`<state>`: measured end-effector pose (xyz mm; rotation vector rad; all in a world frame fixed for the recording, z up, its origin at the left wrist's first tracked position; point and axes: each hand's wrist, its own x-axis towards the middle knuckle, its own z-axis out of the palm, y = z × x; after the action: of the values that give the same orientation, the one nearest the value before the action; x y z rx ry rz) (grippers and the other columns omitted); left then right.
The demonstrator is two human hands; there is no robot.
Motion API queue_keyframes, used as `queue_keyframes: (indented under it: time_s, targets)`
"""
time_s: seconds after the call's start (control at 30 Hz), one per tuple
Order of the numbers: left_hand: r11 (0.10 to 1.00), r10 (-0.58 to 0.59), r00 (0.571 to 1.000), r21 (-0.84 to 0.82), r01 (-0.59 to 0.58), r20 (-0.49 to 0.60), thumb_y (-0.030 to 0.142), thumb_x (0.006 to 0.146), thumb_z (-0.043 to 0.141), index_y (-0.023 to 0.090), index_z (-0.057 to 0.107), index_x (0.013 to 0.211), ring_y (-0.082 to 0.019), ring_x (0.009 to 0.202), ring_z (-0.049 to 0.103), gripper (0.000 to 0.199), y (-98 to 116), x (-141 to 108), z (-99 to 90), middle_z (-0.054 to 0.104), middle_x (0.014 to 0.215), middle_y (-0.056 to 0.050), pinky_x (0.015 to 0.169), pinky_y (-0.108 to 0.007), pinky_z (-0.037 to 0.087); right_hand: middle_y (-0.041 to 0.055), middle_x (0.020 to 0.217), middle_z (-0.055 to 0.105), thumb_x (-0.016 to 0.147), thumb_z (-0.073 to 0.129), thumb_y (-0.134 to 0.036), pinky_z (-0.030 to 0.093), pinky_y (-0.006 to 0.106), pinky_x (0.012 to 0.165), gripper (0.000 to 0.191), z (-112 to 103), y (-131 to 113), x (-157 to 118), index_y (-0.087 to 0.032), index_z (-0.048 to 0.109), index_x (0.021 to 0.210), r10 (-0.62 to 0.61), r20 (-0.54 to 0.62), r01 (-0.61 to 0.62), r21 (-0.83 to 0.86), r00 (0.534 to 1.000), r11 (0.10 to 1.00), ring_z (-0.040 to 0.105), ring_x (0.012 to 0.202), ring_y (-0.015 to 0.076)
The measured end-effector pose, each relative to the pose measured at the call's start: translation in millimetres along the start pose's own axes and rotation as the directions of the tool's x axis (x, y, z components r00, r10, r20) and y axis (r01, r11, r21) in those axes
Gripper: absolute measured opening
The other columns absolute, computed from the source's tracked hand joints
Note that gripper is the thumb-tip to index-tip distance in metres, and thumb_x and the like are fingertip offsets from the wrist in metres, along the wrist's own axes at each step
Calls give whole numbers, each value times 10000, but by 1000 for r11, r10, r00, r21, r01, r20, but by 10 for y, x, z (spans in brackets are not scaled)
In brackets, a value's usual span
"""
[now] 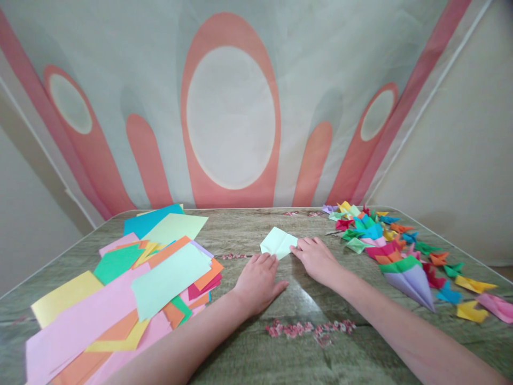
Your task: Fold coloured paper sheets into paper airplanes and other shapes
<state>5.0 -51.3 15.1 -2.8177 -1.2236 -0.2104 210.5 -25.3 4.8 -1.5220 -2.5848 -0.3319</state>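
A small pale green sheet of folding paper lies on the table, partly folded, with a crease down its middle. My left hand rests palm down, its fingertips touching the paper's lower left edge and its thumb spread to the side. At the paper's right corner, the fingers of my right hand are closed on the edge. The fingertips of that hand hide part of the corner.
Loose coloured paper sheets are heaped on the left of the wood-patterned table. Several small folded paper shapes lie along the right, beside a nested stack of folded paper. A printed backdrop stands behind the table.
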Motion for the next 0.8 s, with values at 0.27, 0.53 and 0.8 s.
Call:
queue_keyframes:
  time_s: [0.27, 0.53, 0.8]
  targets:
    - [1000, 1, 1000, 6, -1, -3, 525, 874, 347, 114, 513, 1181, -251, 1144, 440, 540, -4, 4, 15, 542, 1221, -118, 976, -387, 309, 110, 967, 583, 887, 398, -127, 274, 343, 739, 300, 34, 155, 19, -175, 577, 1123, 132, 94, -116, -160, 987, 980, 492, 940, 244]
    - [1000, 21, 999, 6, -21, -27, 519, 871, 367, 125, 527, 1158, -248, 1121, 452, 513, -27, 16, 20, 557, 1195, -108, 962, -385, 317, 104, 994, 567, 904, 364, -139, 298, 327, 759, 324, 36, 193, -8, -174, 572, 1150, 216, 8, -213, -125, 976, 969, 474, 940, 221]
    - [1000, 18, 998, -12, -19, -67, 513, 862, 402, 124, 519, 1151, -259, 1149, 414, 499, -24, 32, 37, 566, 1138, -117, 970, -401, 308, 63, 1075, 573, 894, 438, -172, 320, 322, 847, 304, -38, -176, -34, -225, 559, 1168, -108, -27, 111, 107, 994, 988, 452, 1002, 205]
